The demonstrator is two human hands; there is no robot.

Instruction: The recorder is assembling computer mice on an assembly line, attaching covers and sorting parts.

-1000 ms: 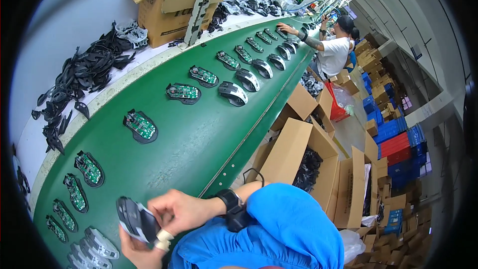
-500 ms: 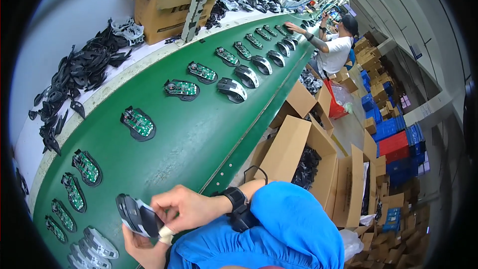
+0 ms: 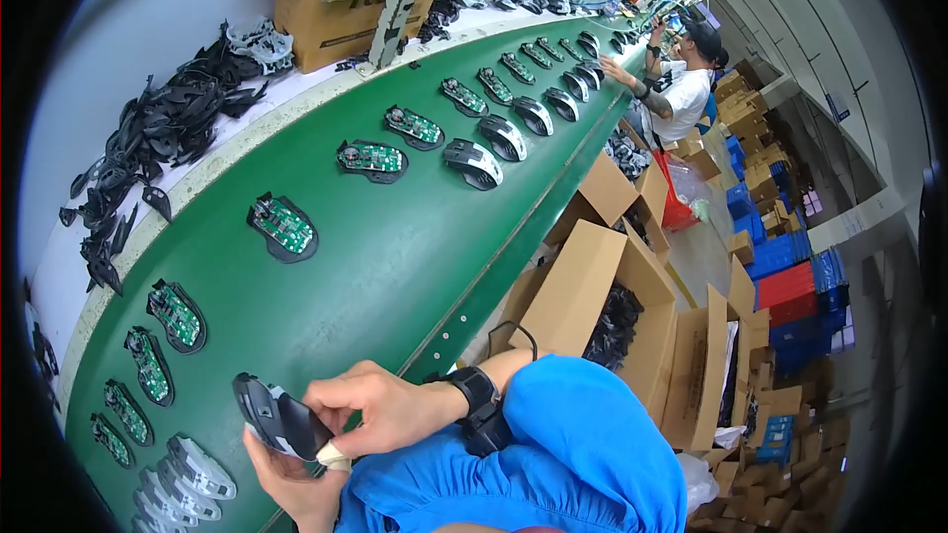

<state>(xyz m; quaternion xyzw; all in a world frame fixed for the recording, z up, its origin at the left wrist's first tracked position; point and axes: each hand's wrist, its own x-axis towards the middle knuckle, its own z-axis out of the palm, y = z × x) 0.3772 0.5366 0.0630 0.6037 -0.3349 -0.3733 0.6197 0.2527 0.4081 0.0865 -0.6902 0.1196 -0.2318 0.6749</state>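
A black computer mouse (image 3: 279, 418) with grey trim is held tilted just above the green conveyor belt, near its front edge. From below, my left hand (image 3: 296, 482) cups it, fingers along the underside and near edge. My right hand (image 3: 373, 409) pinches at its right end, and a pale wrap covers a digit there. Grey-white mouse shells (image 3: 197, 469) lie overlapping to the left of my left hand. Beyond them, mouse bases with green circuit boards (image 3: 153, 367) run along the belt, one of them (image 3: 284, 227) standing apart farther off.
Closed mice (image 3: 474, 164) stand in a row up the belt (image 3: 395, 266). Black plastic parts (image 3: 168, 128) are heaped on the far ledge beside a carton (image 3: 336, 15). Open cartons (image 3: 573, 286) stand to the right. A co-worker (image 3: 681, 89) reaches over the belt farther along.
The mouse has turned in my hands, and less of its pale trim shows. My view has shifted slightly. Up the belt, the co-worker's outstretched hand appears farther right.
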